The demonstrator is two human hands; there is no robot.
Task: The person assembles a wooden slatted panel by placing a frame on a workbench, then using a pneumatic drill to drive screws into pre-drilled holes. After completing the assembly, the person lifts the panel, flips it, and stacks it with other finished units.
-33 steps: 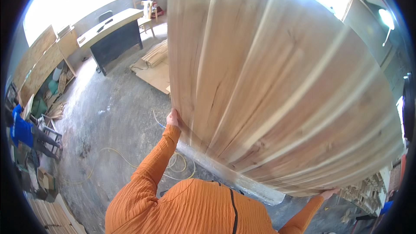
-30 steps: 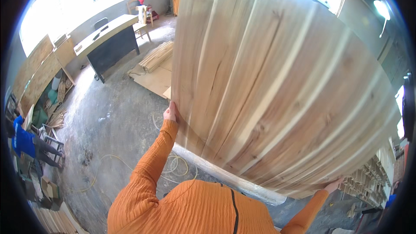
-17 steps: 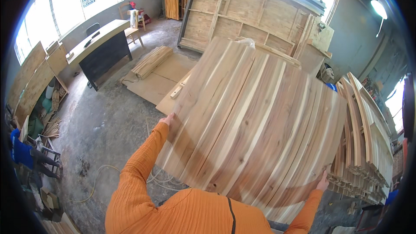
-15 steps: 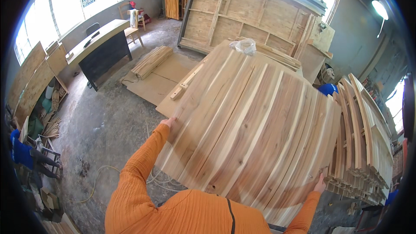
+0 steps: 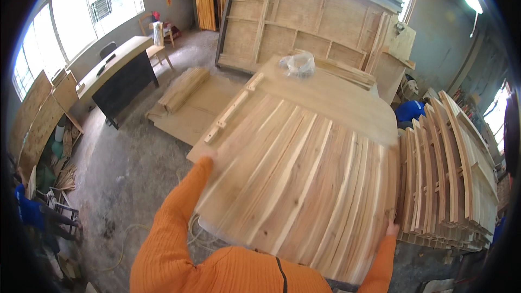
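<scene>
Well apart | hands (image 5: 392,229) gripping striped wooden panel (image 5: 304,184) by left and right edges | clear plastic bag (image 5: 301,65) beyond it

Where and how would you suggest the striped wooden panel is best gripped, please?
I'd take the wooden panel by its left and right edges, coming from the near side. It is broad and flat, with no handle visible, so the edges seem the surest hold; the left hand and right hand are at those edges.

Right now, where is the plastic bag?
At upper centre in the head view, the plastic bag lies on the pale board, beyond the striped wooden panel.
</scene>
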